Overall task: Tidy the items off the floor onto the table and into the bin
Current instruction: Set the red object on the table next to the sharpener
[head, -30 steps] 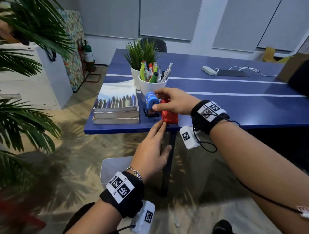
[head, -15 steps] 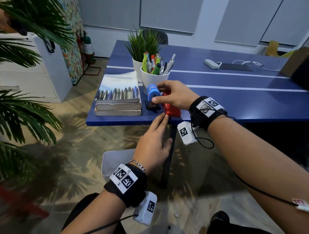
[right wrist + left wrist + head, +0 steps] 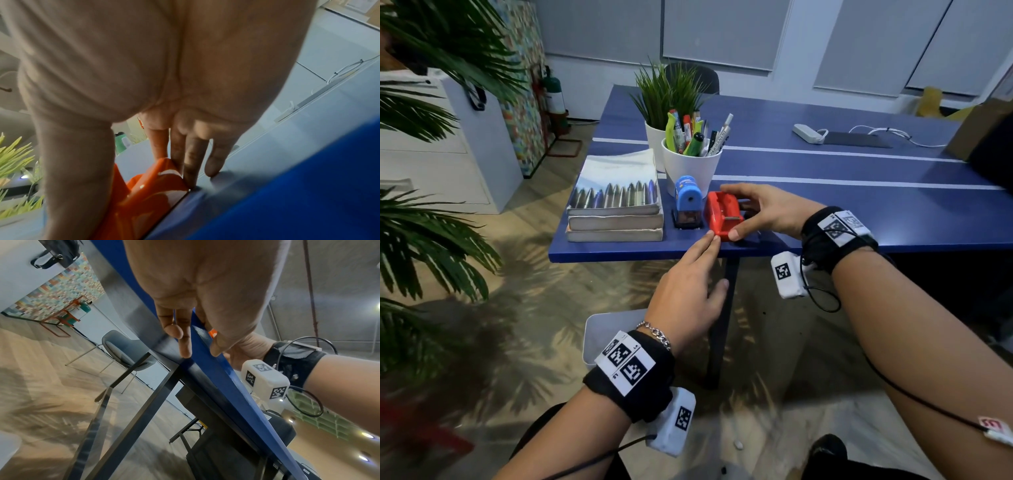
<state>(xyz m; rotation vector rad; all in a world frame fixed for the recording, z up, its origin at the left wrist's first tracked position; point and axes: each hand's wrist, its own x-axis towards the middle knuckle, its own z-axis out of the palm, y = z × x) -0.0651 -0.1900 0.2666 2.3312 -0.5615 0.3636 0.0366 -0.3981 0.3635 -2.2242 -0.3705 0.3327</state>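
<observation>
A red tape dispenser (image 3: 722, 214) sits on the blue table (image 3: 842, 212) near its front edge, right of a blue pencil sharpener (image 3: 687, 200). My right hand (image 3: 756, 210) grips the dispenser, thumb on its near end and fingers on its far side. The right wrist view shows those fingers (image 3: 191, 162) against the red dispenser (image 3: 148, 194). My left hand (image 3: 688, 284) reaches up from below the table edge with straight fingers touching the dispenser's near corner. From the left wrist, the left hand (image 3: 185, 340) lies at the table edge (image 3: 226, 386).
A stack of books (image 3: 616, 205), a white cup of pens (image 3: 690, 168) and a potted plant (image 3: 666, 99) stand left of the dispenser. A white bin (image 3: 613, 339) sits on the floor under the table corner. Palm leaves (image 3: 431, 222) fill the left. A small white scrap (image 3: 738, 444) lies on the floor.
My right hand has drawn back to the right off the blue sharpener, uncovering the red dispenser beside it. My left hand stays at the dispenser's near corner.
</observation>
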